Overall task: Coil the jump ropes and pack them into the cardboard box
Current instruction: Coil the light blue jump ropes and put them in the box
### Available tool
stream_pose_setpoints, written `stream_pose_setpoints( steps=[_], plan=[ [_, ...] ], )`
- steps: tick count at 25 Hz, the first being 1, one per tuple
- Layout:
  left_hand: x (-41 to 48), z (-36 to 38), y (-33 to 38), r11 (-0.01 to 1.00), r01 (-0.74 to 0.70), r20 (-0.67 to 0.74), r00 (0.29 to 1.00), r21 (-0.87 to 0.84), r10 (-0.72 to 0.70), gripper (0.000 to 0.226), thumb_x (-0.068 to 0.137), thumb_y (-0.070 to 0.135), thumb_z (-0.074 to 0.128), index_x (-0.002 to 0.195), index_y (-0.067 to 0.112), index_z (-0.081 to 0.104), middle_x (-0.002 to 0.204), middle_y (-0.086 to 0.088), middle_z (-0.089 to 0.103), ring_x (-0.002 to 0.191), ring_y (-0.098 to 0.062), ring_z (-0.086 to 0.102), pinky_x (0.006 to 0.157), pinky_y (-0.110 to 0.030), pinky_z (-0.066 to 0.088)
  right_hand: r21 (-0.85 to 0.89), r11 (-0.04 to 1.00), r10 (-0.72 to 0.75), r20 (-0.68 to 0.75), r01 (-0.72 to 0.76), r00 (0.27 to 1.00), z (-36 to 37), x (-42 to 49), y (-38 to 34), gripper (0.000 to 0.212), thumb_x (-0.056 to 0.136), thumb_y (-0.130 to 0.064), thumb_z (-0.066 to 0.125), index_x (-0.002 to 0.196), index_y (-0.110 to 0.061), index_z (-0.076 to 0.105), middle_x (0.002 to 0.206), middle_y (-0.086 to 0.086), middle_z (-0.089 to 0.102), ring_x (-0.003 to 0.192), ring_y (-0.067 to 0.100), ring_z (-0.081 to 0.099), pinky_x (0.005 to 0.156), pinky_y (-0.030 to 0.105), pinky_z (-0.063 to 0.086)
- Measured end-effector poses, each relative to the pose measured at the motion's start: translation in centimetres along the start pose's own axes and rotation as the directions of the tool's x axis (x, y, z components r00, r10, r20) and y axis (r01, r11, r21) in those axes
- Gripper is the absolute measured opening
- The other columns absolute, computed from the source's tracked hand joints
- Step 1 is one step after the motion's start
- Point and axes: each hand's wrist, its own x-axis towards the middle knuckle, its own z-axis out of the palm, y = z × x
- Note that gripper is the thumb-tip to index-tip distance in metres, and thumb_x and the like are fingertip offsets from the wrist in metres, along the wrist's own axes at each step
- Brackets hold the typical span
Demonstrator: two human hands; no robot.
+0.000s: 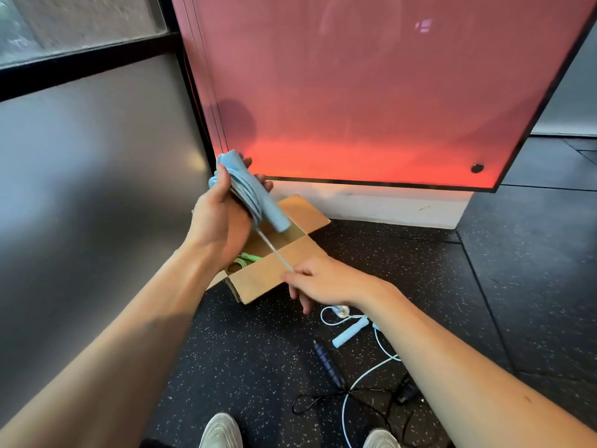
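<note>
My left hand (214, 221) grips a light blue jump rope (255, 195), its handles bundled with several cord loops, raised above the open cardboard box (274, 273). A taut stretch of pale cord (274, 250) runs down from the bundle to my right hand (323, 279), which pinches it over the box's front flap. Inside the box lies a coiled green jump rope (244, 260). On the floor to the right lie a second light blue handle (350, 331) with its white cord (365, 376), and a dark blue-handled jump rope (326, 363) with black cord.
The box stands on dark speckled rubber floor beside a red glowing panel (371, 108) and a grey wall (80, 173) at left. My two shoes (221, 431) show at the bottom edge. Loose cords lie tangled between my feet.
</note>
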Motion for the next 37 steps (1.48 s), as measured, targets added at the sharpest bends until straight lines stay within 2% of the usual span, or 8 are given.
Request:
stream_pose_setpoints(
  steps=[3,6,12,21,24,27,30,37],
  plan=[
    [0.7,-2.6,-0.8,0.439,0.008,-0.098,0.978,0.899,0.185,0.045,0.1,0.05,0.039,0.098,0.011,0.061,0.091,-0.008,0.064,0.096,-0.029,0.063,0.094,-0.042,0.05,-0.132,0.988,-0.093,-0.086,0.082,0.992,-1.0,-0.4,0.0,0.036,0.101,-0.047,0.051,0.083,-0.02,0.068,0.06,-0.001,0.066,0.057,0.011,0.062,0.069,0.034,0.051],
    [-0.3,-3.2,-1.4,-0.081,0.09,-0.104,0.977,0.993,-0.184,0.048,0.103,0.048,0.036,0.091,0.009,0.061,0.087,-0.009,0.063,0.088,-0.028,0.061,0.081,-0.032,0.043,-0.181,0.962,-0.26,-0.382,0.204,0.887,-2.3,0.0,1.0,0.032,0.092,-0.054,0.058,0.083,-0.025,0.07,0.063,-0.004,0.062,0.06,0.015,0.056,0.062,0.036,0.048],
    [-2.5,0.2,-0.7,0.556,0.464,0.107,0.694,0.689,-0.712,0.059,0.103,0.045,0.025,0.081,0.002,0.059,0.063,-0.015,0.047,0.048,-0.023,0.048,0.055,-0.03,0.05,0.006,0.975,-0.16,-0.67,0.221,0.725,-3.4,0.3,2.4,0.067,0.077,-0.08,0.057,0.072,-0.013,0.06,0.053,-0.003,0.051,0.05,0.012,0.047,0.052,0.033,0.043],
    [-0.7,1.4,-0.5,0.979,0.147,0.06,0.988,-0.143,-0.14,0.047,0.104,0.047,0.03,0.11,0.008,0.055,0.088,-0.009,0.058,0.085,-0.022,0.06,0.098,-0.039,0.049,0.264,0.961,-0.033,-0.176,0.08,0.984,-0.3,1.3,0.1,0.024,0.101,-0.029,0.058,0.123,-0.02,0.055,0.085,0.0,0.067,0.062,0.017,0.067,0.064,0.034,0.054],
    [0.1,0.7,-2.0,0.908,0.023,-0.162,0.986,0.418,0.049,0.041,0.105,0.041,0.035,0.105,0.007,0.059,0.089,-0.005,0.063,0.085,-0.013,0.063,0.09,-0.031,0.051,0.263,0.962,-0.065,-0.033,0.071,0.997,0.3,1.5,-0.1,0.033,0.097,-0.023,0.064,0.128,-0.026,0.052,0.073,-0.003,0.07,0.048,0.014,0.059,0.057,0.029,0.049],
    [0.4,-1.5,-2.6,0.176,-0.106,0.055,0.96,0.979,0.276,0.04,0.103,0.037,0.044,0.087,0.003,0.058,0.074,0.002,0.055,0.069,-0.012,0.052,0.07,-0.032,0.041,0.127,0.989,-0.072,-0.079,0.082,0.994,-0.9,0.7,0.0,0.016,0.093,-0.031,0.071,0.104,-0.021,0.067,0.068,-0.004,0.071,0.047,0.014,0.057,0.056,0.026,0.047],
    [0.0,-2.2,-2.4,-0.021,-0.012,0.014,0.996,1.0,0.087,0.042,0.102,0.043,0.041,0.076,0.013,0.054,0.075,0.006,0.053,0.079,-0.018,0.051,0.075,-0.029,0.034,0.161,0.972,-0.138,-0.189,0.169,0.972,-2.2,-0.5,0.3,0.019,0.086,-0.033,0.078,0.095,-0.017,0.075,0.067,-0.003,0.072,0.047,0.011,0.056,0.055,0.023,0.046],
    [-0.1,-1.5,-3.7,0.561,0.217,-0.034,0.948,0.799,-0.318,0.063,0.105,0.049,0.019,0.1,0.0,0.059,0.071,-0.017,0.059,0.056,-0.024,0.059,0.067,-0.035,0.053,0.571,0.762,-0.007,-0.465,0.306,0.885,-2.2,0.1,-0.3,0.025,0.068,-0.044,0.087,0.083,-0.029,0.074,0.074,-0.009,0.064,0.069,0.011,0.059,0.066,0.029,0.053]
  ],
)
